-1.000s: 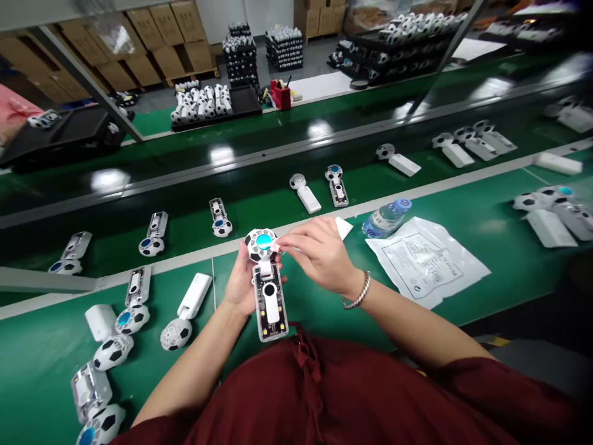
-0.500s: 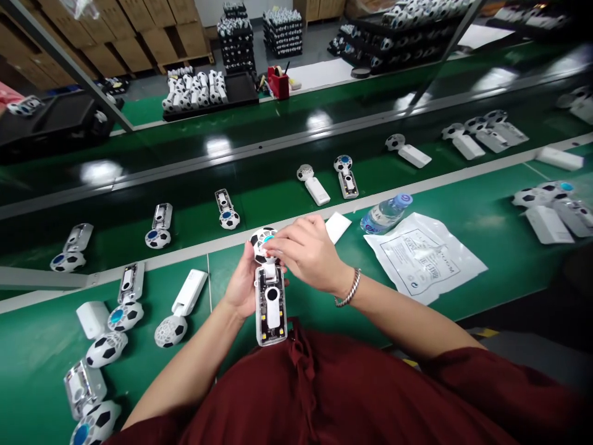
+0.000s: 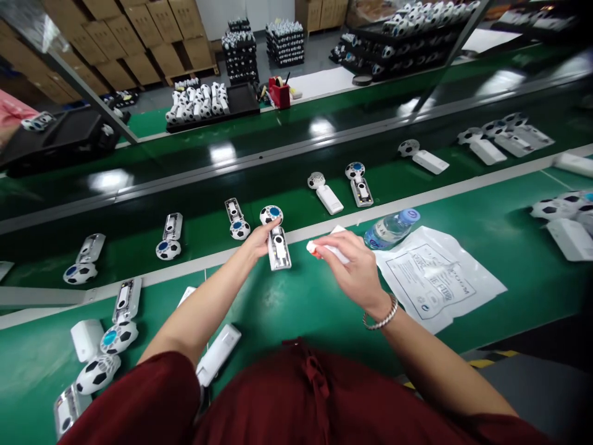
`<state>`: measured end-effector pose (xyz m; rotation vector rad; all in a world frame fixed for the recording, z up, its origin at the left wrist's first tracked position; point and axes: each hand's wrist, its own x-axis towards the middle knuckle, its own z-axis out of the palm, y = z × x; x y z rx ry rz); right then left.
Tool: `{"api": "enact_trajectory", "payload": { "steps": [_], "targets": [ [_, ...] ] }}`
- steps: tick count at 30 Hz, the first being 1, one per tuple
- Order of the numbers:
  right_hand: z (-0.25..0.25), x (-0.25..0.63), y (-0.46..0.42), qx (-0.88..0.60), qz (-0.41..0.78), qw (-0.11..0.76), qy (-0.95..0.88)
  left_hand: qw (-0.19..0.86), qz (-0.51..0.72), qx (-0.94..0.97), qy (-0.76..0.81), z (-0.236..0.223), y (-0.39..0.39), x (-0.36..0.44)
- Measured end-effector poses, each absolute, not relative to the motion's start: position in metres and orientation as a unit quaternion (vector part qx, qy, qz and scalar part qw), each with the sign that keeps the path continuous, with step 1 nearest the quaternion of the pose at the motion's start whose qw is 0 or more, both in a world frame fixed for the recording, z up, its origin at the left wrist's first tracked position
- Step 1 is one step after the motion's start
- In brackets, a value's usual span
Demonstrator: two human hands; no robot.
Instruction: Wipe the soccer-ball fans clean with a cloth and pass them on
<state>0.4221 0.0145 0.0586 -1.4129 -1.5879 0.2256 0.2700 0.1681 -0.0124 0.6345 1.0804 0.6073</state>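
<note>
My left hand (image 3: 256, 242) reaches forward and grips an open-backed handheld fan (image 3: 278, 242) with a football-patterned head and a blue centre, holding it over the edge of the conveyor belt (image 3: 139, 213). To its right, my right hand (image 3: 349, 267) is closed around a small white tool with an orange tip (image 3: 315, 248), just above the green worktable (image 3: 287, 309). A silver bracelet circles the right wrist.
Several similar fans (image 3: 236, 219) lie spaced along the belt. More fan parts (image 3: 113, 337) and a white cover (image 3: 217, 353) sit at my near left. A water bottle (image 3: 391, 226) and a printed plastic bag (image 3: 435, 275) lie at right. Stacked trays and cartons stand far behind.
My left hand has carried the fan from in front of my chest forward to the belt's edge. My right hand came off the fan's head and drew back to the right with the tool.
</note>
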Motion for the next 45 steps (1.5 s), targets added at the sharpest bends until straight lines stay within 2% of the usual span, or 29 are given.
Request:
{"api": "enact_trajectory", "payload": {
  "steps": [4, 8, 12, 14, 19, 22, 24, 26, 29, 32, 40, 45],
  "targets": [
    [0.047, 0.437, 0.01, -0.605, 0.12, 0.453, -0.643, 0.684, 0.319, 0.358, 0.55, -0.03, 0.228, 0.3],
    [0.039, 0.447, 0.015, -0.619, 0.135, 0.454, -0.627, 0.563, 0.362, 0.439, 0.6, -0.03, 0.244, 0.299],
    [0.034, 0.445, 0.026, -0.616, 0.166, 0.457, -0.62, 0.3, 0.347, 0.57, 0.682, -0.041, 0.222, 0.267],
    [0.032, 0.442, 0.031, -0.609, 0.177, 0.457, -0.624, 0.236, 0.306, 0.571, 0.725, -0.051, 0.21, 0.249],
    [0.034, 0.434, 0.035, -0.583, 0.194, 0.473, -0.632, 0.278, 0.335, 0.547, 0.715, -0.056, 0.199, 0.216],
    [0.042, 0.431, 0.033, -0.573, 0.188, 0.481, -0.636, 0.315, 0.432, 0.531, 0.658, -0.032, 0.189, 0.203],
    [0.05, 0.427, 0.032, -0.563, 0.171, 0.492, -0.641, 0.409, 0.532, 0.473, 0.571, -0.01, 0.175, 0.2],
    [0.057, 0.421, 0.032, -0.546, 0.152, 0.507, -0.649, 0.549, 0.581, 0.375, 0.47, 0.012, 0.153, 0.201],
    [0.065, 0.409, 0.031, -0.516, 0.114, 0.515, -0.675, 0.737, 0.509, 0.245, 0.371, 0.036, 0.115, 0.208],
    [0.07, 0.396, 0.03, -0.498, 0.06, 0.498, -0.707, 0.829, 0.425, 0.183, 0.315, 0.048, 0.083, 0.217],
    [0.074, 0.375, 0.035, -0.47, -0.057, 0.42, -0.774, 0.879, 0.36, 0.131, 0.283, 0.058, 0.051, 0.232],
    [0.075, 0.375, 0.032, -0.49, -0.058, 0.4, -0.773, 0.884, 0.353, 0.14, 0.271, 0.058, 0.05, 0.23]
  ]
}}
